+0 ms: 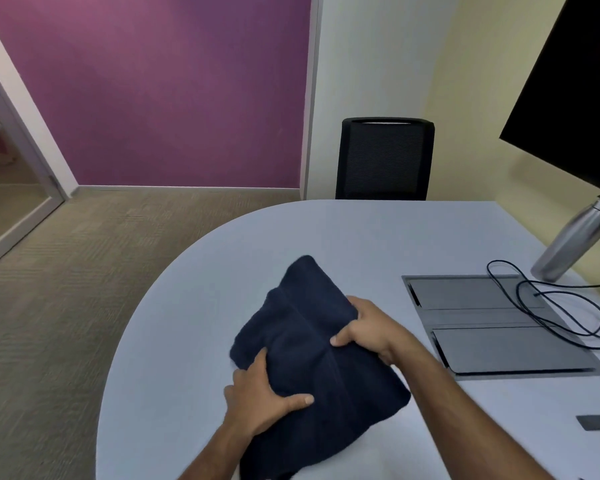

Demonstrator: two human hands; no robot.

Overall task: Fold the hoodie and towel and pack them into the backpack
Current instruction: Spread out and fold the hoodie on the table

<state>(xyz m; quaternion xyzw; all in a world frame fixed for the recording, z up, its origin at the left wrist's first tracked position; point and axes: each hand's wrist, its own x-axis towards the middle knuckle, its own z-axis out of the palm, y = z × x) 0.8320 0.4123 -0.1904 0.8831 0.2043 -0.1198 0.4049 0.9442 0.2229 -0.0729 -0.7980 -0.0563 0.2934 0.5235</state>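
Note:
A dark navy folded cloth (pixel 309 344), which may be the towel or the hoodie, lies on the pale grey table (pixel 326 230). My left hand (pixel 260 400) grips its left edge, thumb on top and fingers under the fabric. My right hand (pixel 368 330) grips the right edge, with its thumb pressing on the top surface. The cloth's lower part runs toward the frame's bottom edge. No backpack is in view.
A grey cable hatch (pixel 492 323) is set into the table at the right, with a black cable (pixel 561 306) looped over it. A steel bottle (pixel 575 237) and a dark screen (pixel 575 91) stand at the far right. A black chair (pixel 385 157) is behind the table.

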